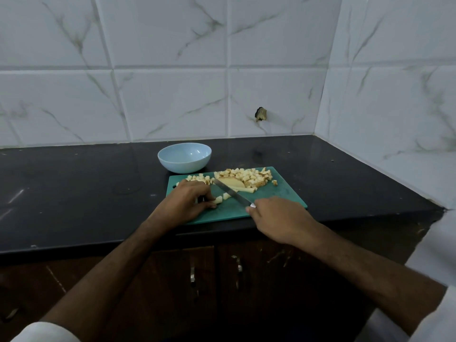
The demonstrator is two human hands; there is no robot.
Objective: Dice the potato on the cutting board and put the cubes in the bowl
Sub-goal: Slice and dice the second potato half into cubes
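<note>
Right hand (276, 215) gripping knife (232, 193), left hand (190, 199) pinching potato cube (218, 200) right beside blade; could nick fingertips, lol.

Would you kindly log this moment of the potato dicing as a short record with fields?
surface: black stone counter
board: green plastic cutting board, near the counter's front edge
bowl: pale blue round bowl, behind the board, no cubes visible inside
cut: pale diced potato cubes heaped along the board's far side
uncut: potato slices beside the blade
right hand: grips the steel knife, blade angled across the board
left hand: fingers curled, pinching a few cubes
progress: dicing unfinished, nothing moved yet
</note>
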